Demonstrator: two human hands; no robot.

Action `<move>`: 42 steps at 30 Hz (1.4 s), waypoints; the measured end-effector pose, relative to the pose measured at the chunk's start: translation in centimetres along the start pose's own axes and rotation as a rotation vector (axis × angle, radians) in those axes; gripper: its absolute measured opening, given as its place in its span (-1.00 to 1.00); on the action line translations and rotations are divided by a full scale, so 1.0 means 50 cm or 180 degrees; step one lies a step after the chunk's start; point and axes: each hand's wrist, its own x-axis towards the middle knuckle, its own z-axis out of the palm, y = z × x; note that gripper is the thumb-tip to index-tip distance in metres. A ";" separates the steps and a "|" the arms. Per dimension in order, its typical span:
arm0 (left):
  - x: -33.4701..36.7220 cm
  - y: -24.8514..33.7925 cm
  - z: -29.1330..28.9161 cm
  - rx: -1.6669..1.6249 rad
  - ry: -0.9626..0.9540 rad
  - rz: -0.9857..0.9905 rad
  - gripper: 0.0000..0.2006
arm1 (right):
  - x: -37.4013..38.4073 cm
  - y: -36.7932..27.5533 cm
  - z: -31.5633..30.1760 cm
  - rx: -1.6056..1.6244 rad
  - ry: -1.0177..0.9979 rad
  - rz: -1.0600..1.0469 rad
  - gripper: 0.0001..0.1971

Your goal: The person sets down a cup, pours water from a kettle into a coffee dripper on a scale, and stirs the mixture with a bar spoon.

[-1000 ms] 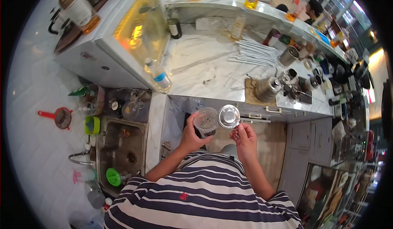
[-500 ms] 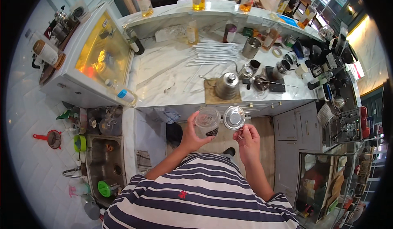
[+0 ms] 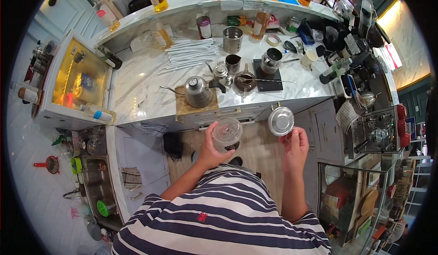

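Observation:
My left hand (image 3: 212,151) is wrapped round a clear plastic cup (image 3: 226,130) with a small dark print on its side, in front of my chest. To the right of it, my right hand (image 3: 295,149) pinches the lower edge of a round, clear lid (image 3: 281,121). Cup and lid are apart, both above the floor before the counter. Beyond them on the counter stand a steel gooseneck kettle (image 3: 198,93) on a wooden board and a glass coffee server (image 3: 245,85) beside a black scale (image 3: 270,82).
White paper-wrapped straws (image 3: 189,54) lie on the marble counter (image 3: 141,88) near a steel canister (image 3: 232,40). Several bottles stand on the raised ledge (image 3: 182,10). A sink (image 3: 95,182) is at left, a glass-fronted fridge (image 3: 75,84) behind it, and an espresso machine (image 3: 376,132) at right.
My view has turned to the right, so the counter things sit further left. My right hand has carried the lid rightward, widening the gap from the cup. Both grips stay closed.

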 end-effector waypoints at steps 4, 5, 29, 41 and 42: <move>0.047 0.006 0.036 -0.0002 -0.0132 -0.0124 0.14 | 0.124 -0.035 -0.068 -0.0073 0.0227 -0.0042 -0.78; 0.063 -0.001 0.046 -0.0076 -0.0050 -0.0100 0.14 | 0.162 -0.042 -0.071 -0.0062 0.0225 -0.0037 -0.78; 0.493 -0.003 0.040 -0.0816 0.0528 0.0302 0.15 | 0.649 0.161 0.036 -0.0690 0.0488 0.0805 -0.81; 0.570 -0.012 0.059 -0.0318 0.0381 0.0109 0.07 | 0.660 0.172 0.030 -0.1375 0.0154 0.0540 -0.76; 0.581 -0.014 0.063 -0.0309 0.0369 0.0094 0.07 | 0.662 0.170 0.033 -0.1369 0.0159 0.0559 -0.76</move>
